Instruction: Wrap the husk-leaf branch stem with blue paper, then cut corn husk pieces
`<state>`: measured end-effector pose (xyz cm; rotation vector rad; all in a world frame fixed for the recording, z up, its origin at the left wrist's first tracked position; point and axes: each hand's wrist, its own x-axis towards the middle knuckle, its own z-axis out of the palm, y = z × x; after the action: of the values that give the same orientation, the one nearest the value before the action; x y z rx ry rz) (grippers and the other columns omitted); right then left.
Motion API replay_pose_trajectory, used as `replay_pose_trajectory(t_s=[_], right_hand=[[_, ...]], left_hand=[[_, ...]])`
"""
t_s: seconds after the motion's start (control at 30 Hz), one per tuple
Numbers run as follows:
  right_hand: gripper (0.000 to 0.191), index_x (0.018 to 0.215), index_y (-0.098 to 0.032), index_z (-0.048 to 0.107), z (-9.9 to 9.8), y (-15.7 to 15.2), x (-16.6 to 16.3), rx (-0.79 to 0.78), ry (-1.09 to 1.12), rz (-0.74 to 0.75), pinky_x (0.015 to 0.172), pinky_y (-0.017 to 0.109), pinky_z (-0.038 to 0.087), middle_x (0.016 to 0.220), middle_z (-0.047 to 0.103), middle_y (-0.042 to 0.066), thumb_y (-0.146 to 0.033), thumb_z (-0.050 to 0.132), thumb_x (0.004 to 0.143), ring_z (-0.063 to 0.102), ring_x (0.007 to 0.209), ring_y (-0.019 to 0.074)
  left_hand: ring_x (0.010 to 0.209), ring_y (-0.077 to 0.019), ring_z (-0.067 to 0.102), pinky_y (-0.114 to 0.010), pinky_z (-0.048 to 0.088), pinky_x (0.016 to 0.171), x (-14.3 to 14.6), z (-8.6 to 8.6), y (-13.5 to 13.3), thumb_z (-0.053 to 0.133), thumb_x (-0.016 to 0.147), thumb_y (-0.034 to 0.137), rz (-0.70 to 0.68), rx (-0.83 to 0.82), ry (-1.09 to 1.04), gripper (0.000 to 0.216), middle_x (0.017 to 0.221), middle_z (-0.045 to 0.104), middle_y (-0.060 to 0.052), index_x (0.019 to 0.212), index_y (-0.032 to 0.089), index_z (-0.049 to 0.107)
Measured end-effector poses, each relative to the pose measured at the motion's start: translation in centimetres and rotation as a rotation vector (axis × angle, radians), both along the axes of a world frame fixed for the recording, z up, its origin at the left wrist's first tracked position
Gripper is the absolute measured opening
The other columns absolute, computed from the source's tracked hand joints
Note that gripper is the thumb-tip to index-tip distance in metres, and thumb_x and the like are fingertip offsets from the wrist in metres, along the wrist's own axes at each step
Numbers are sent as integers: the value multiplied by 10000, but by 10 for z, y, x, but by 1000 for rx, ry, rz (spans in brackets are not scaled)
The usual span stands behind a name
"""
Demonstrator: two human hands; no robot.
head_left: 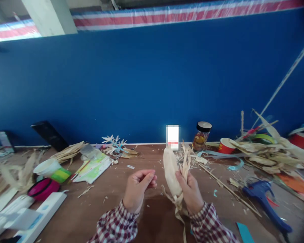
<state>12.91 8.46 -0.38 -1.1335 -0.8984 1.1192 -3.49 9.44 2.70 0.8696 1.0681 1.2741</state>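
My right hand (192, 194) is closed around a bundle of dried corn husk (170, 170), its thumb pressed along the side. The bundle has a smooth, rounded upper part, and it is gathered near the bottom, where loose strips trail down. Frayed husk strips (184, 163) stick up beside the thumb. To the left, apart from the bundle, my left hand (139, 189) hovers over the brown table (103, 206). Its fingers are curled in a pinch, and whatever may be between the fingertips is too small or hidden to see.
A blue glue gun (264, 199) lies at right, near a red paper cup (225, 145) and piled husks (268, 157). At the back stands a black-lidded jar (201, 136). Leftward are a power strip (44, 216), a pink container (44, 188) and a white cup (47, 167). A blue partition (142, 77) rises behind.
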Motion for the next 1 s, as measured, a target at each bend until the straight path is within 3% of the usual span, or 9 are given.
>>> replay_pose_trajectory(t_s=[0.1, 0.23, 0.37, 0.43, 0.5, 0.6, 0.77, 0.87, 1.0], right_hand=[[236, 891, -162, 571, 4, 1, 1, 17, -88, 23, 656, 307, 483, 704, 614, 22, -374, 548, 789, 586, 737, 199], [392, 1095, -172, 510, 9, 9, 6, 96, -323, 82, 812, 385, 473, 977, 634, 82, -383, 562, 769, 591, 910, 243], [651, 1332, -144, 263, 12, 18, 17, 51, -528, 168, 865, 469, 447, 1209, 512, 186, -435, 493, 797, 575, 995, 284], [654, 1338, -149, 256, 18, 17, 21, 86, -714, 68, 906, 506, 403, 1282, 436, 193, -431, 495, 799, 521, 1069, 304], [585, 1311, -166, 315, 26, 11, 21, 235, -876, -44, 972, 500, 339, 1316, 399, 156, -378, 516, 803, 418, 1171, 299], [399, 1241, -196, 409, 39, -4, 13, 398, -872, -14, 960, 438, 371, 1250, 466, 113, -271, 452, 851, 428, 1153, 248], [246, 1060, -228, 558, 49, -21, -9, 431, -853, 143, 923, 376, 393, 1091, 561, 67, -210, 512, 819, 488, 1047, 213], [279, 1030, -224, 565, 48, -22, -15, 367, -869, 131, 871, 370, 411, 1036, 575, 57, -200, 594, 753, 507, 992, 217], [298, 949, -201, 552, 38, -16, -16, 153, -718, 77, 724, 333, 456, 866, 619, 31, -249, 664, 677, 572, 811, 200]], left_hand=[[449, -81, 554, -192, 467, 480, -4, -1, -4, 756, 558, 250, 16, 1, 41, 197, 514, 623, 15, 632, 126, 621], [448, -78, 556, -195, 482, 492, -7, -4, -7, 761, 550, 247, 36, -44, 40, 203, 505, 615, 22, 639, 125, 624], [574, -106, 619, -230, 518, 606, -10, -5, -9, 739, 598, 211, 62, -105, -71, 253, 694, 693, -43, 813, 120, 639], [701, -129, 647, -232, 514, 679, -12, -4, -11, 714, 628, 157, 54, -125, -147, 300, 842, 705, -85, 913, 118, 627], [893, -167, 632, -259, 487, 801, -13, -2, -13, 669, 666, 114, 4, -122, -265, 345, 1010, 673, -110, 1005, 124, 601], [1099, -214, 529, -348, 368, 980, -13, 2, -16, 568, 745, 129, -111, -103, -454, 364, 1166, 598, -126, 1109, 125, 552], [1177, -248, 452, -414, 256, 1042, -6, 13, -22, 378, 863, 327, -217, -157, -619, 407, 1240, 539, -147, 1185, 112, 506], [1217, -254, 400, -422, 227, 1047, 2, 19, -28, 314, 870, 436, -256, -154, -627, 499, 1273, 507, -148, 1221, 123, 482], [1247, -255, 354, -439, 217, 1046, 12, 20, -37, 253, 859, 513, -327, -92, -550, 548, 1354, 427, -94, 1271, 207, 444]])
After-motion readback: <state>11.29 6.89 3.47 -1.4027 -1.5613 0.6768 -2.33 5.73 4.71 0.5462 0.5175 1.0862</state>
